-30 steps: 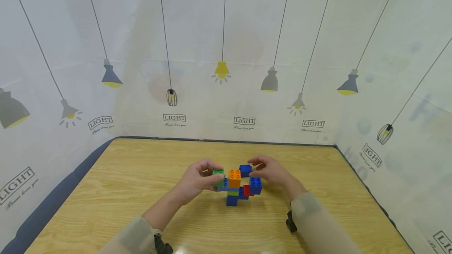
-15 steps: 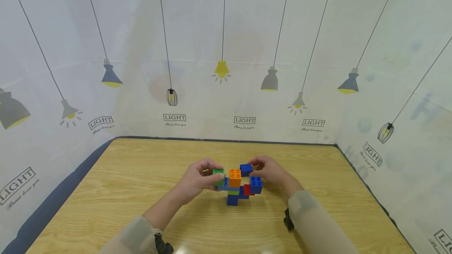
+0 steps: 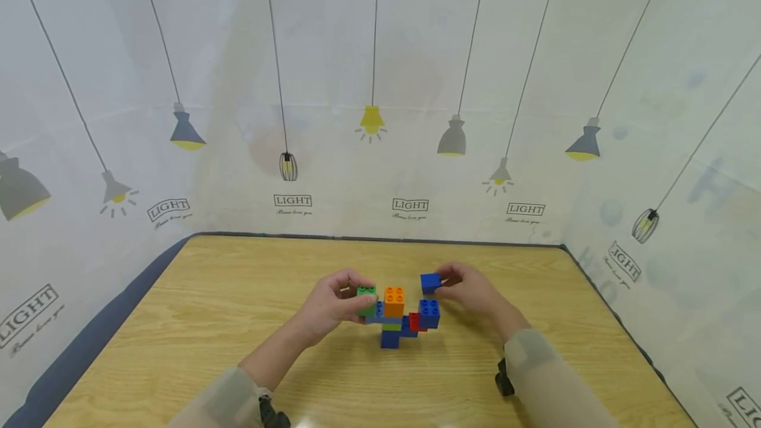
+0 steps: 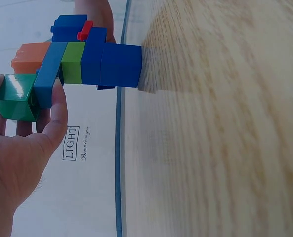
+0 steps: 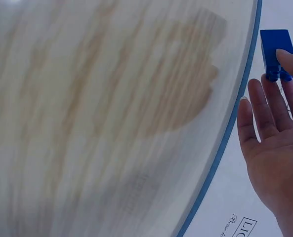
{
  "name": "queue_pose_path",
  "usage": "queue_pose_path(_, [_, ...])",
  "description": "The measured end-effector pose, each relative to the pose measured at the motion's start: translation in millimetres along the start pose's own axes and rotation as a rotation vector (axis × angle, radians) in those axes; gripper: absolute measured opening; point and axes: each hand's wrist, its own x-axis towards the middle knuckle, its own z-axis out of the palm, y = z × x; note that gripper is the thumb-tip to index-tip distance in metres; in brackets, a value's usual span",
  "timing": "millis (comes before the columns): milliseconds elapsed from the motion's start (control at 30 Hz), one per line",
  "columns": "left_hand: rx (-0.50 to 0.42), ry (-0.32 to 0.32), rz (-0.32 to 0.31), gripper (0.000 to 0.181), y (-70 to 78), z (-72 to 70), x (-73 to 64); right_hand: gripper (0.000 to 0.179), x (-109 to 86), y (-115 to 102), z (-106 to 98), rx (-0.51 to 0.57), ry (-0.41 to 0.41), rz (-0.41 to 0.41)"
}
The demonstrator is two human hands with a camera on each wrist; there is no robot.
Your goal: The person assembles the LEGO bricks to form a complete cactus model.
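In the head view my left hand (image 3: 327, 306) grips the left end of a toy-brick build, thumb and fingers round its green brick (image 3: 366, 300). An orange brick (image 3: 394, 302) stands beside the green one on a lighter blue long brick (image 4: 50, 74). Beneath come a lime-green brick (image 4: 72, 62) and dark blue bricks (image 4: 120, 65) reaching down to the table. A red brick (image 3: 417, 322) and a studded blue brick (image 3: 429, 314) stick out to the right. Behind that side, my right hand (image 3: 472, 290) pinches a separate blue brick (image 5: 277, 47), its studs towards the palm.
The wooden table (image 3: 238, 296) spreads around the build on all sides. Behind it hangs a pale backdrop (image 3: 333, 84) printed with lamps, which also closes in the left and right sides.
My right hand has closed in on the blue brick behind the build and moved it to the right, away from the orange brick. My left hand keeps its grip in place.
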Motion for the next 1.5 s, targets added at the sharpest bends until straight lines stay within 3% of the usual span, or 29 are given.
queue_pose_path(233, [-0.001, -0.001, -0.001, 0.032, -0.6, -1.3, 0.2, 0.039, -8.4, -2, -15, -0.04, 0.039, -0.08])
queue_pose_path(400, [0.001, -0.003, -0.001, 0.042, -0.2, -1.1, 0.4, 0.039, -16.5, -9, -22, -0.043, 0.056, -0.129])
queue_pose_path(800, [0.001, -0.006, 0.0, 0.025, -1.3, -0.7, -0.7, 0.038, -38.0, -35, -34, -0.005, 0.048, -0.258])
queue_pose_path(1500, [-0.007, -0.002, -0.008, 0.028, 0.7, -0.3, -0.6, 0.038, -57.1, -91, -18, 0.022, 0.017, -0.486])
